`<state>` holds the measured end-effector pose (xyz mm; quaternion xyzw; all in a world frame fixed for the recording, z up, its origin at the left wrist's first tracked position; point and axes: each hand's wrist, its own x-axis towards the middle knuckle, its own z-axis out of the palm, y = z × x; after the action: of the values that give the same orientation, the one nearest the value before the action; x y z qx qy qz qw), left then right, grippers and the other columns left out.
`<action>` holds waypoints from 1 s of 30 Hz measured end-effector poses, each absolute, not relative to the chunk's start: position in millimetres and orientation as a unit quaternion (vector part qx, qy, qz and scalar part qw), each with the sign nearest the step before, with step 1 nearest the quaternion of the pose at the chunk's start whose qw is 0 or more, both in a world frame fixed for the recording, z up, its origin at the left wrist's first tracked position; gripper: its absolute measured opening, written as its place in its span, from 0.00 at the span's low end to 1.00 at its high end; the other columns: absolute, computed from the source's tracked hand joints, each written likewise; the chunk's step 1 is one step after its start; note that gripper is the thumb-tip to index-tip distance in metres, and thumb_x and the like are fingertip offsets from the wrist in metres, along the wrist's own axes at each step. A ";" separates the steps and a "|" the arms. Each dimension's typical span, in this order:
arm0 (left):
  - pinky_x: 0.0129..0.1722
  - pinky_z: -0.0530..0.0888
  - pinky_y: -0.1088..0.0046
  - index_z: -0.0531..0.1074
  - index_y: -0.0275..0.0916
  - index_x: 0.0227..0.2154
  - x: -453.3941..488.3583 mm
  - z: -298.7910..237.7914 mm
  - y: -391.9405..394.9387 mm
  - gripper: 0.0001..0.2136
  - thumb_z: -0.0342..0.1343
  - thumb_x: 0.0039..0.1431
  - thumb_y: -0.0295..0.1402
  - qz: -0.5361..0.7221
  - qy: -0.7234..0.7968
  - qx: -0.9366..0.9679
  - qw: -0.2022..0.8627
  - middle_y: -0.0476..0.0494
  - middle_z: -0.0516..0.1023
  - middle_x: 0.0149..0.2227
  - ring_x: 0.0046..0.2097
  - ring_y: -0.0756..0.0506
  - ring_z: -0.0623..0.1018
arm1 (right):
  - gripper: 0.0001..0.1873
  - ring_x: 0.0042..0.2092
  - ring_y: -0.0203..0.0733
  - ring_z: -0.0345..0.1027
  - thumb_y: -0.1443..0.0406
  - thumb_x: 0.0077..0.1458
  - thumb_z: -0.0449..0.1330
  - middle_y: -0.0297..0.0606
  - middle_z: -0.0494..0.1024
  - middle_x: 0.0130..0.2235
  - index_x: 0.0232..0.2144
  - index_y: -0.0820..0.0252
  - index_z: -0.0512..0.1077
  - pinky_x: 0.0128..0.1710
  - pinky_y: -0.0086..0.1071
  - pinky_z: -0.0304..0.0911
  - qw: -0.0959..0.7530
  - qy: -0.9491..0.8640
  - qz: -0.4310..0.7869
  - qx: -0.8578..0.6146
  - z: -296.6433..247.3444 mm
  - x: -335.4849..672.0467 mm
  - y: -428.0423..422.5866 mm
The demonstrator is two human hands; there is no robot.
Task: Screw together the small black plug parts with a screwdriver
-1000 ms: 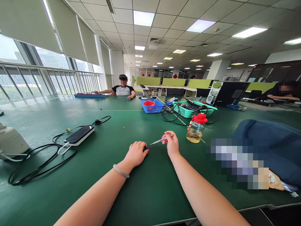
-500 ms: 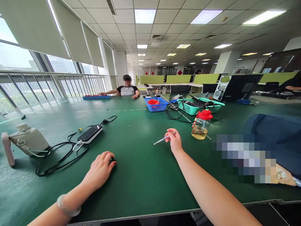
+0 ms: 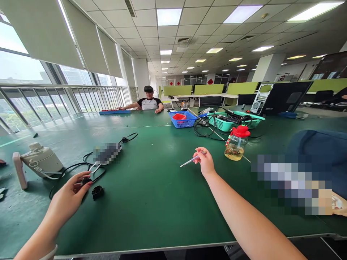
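screwdriver (image 3: 189, 161) slants leftward over the table (image 3: 151, 206), its handle pinched by the grip of the right hand (image 3: 208, 166). the left hand (image 3: 65, 196) pinches a small black part (image 3: 86, 180) near a pale flask (image 3: 46, 159), and a second black piece (image 3: 98, 192) lies just beside its fingers.

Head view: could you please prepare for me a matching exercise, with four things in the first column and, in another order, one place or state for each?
1. Screwdriver
2. Bottle of yellowish drink
3. Blue basket
4. Loose black piece

A. Has a red object inside
B. Held in the right hand
C. Lies near the left hand
D. Has a red lid

Pairs: 1-B, 2-D, 3-A, 4-C
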<state>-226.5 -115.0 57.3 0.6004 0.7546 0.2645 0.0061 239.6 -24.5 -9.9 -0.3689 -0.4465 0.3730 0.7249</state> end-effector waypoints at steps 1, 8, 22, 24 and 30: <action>0.28 0.69 0.78 0.68 0.48 0.51 -226.5 56.1 -119.0 0.23 0.47 0.53 0.49 0.249 0.761 0.599 0.021 0.55 0.77 0.27 0.29 0.48 0.75 | 0.13 0.18 0.32 0.60 0.56 0.49 0.62 0.28 0.72 0.22 0.32 0.57 0.66 0.20 0.29 0.59 0.724 -0.447 0.376 -0.368 -9.9 239.5 -24.6; 0.38 0.69 0.73 0.70 0.51 0.51 -221.0 53.0 -125.5 0.23 0.50 0.52 0.48 0.188 0.783 0.590 0.062 0.52 0.80 0.36 0.41 0.43 0.77 | 0.14 0.18 0.33 0.60 0.55 0.48 0.62 0.28 0.72 0.22 0.32 0.57 0.67 0.19 0.30 0.59 0.718 -0.450 0.381 -0.370 -9.1 239.4 -24.1; 0.29 0.69 0.69 0.73 0.45 0.43 -178.1 75.7 -121.2 0.26 0.40 0.55 0.56 0.108 0.858 0.501 0.042 0.44 0.80 0.30 0.36 0.38 0.77 | 0.11 0.18 0.32 0.60 0.58 0.48 0.61 0.29 0.72 0.22 0.32 0.57 0.67 0.21 0.30 0.60 0.716 -0.450 0.390 -0.365 -6.3 239.6 -27.3; 0.28 0.69 0.69 0.73 0.47 0.47 -177.3 74.7 -118.7 0.27 0.41 0.55 0.56 0.105 0.862 0.495 0.032 0.43 0.80 0.33 0.37 0.37 0.78 | 0.11 0.18 0.32 0.61 0.58 0.48 0.61 0.29 0.72 0.22 0.32 0.57 0.67 0.21 0.30 0.60 0.717 -0.450 0.388 -0.365 -5.6 239.9 -27.6; 0.31 0.71 0.65 0.74 0.46 0.49 -177.1 73.4 -116.2 0.28 0.44 0.53 0.56 0.079 0.867 0.490 0.047 0.40 0.81 0.39 0.40 0.35 0.78 | 0.12 0.18 0.32 0.60 0.57 0.48 0.61 0.28 0.72 0.22 0.32 0.56 0.67 0.20 0.31 0.59 0.719 -0.451 0.384 -0.364 -4.5 241.1 -27.7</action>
<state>-177.1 -116.2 73.4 0.4898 0.8669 0.0795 0.0474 241.1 -27.7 -4.5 -0.3643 -0.4507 0.3839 0.7189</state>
